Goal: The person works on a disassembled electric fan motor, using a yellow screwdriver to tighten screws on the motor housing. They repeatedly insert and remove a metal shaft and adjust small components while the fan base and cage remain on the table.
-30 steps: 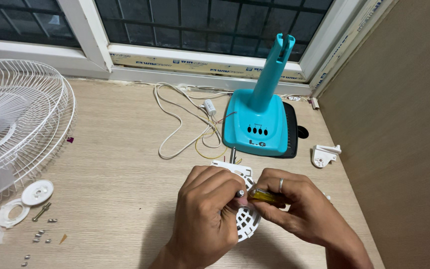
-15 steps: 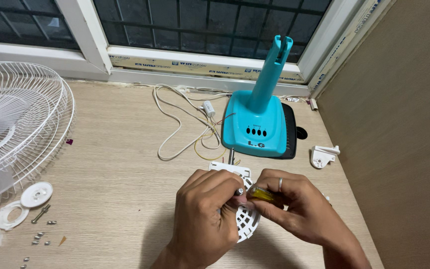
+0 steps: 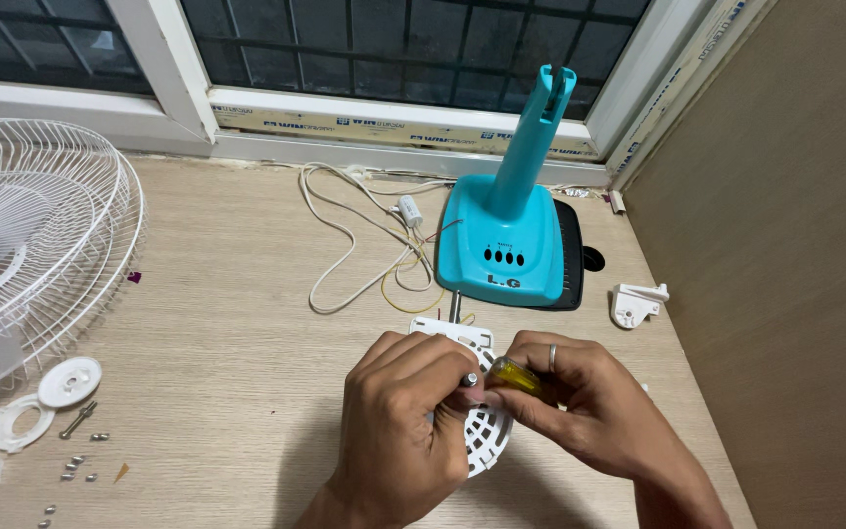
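— Gripping what? Lying which way?
— Right hand (image 3: 585,416) clamping a translucent yellow screwdriver handle (image 3: 513,376), long axis pointing left. Left hand (image 3: 408,411) pinching its metal tip (image 3: 469,379), possibly steadying the white slotted plastic cover (image 3: 487,431) lying on the wooden table (image 3: 227,333)

A home room: barred window (image 3: 394,49), wooden floor (image 3: 237,372), dismantled fan base (image 3: 506,235).

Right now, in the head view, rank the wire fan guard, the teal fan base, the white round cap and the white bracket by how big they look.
1. Wire fan guard, partly cut off by the frame edge.
2. Teal fan base.
3. White round cap and white bracket: they look alike, so no ranking between them.
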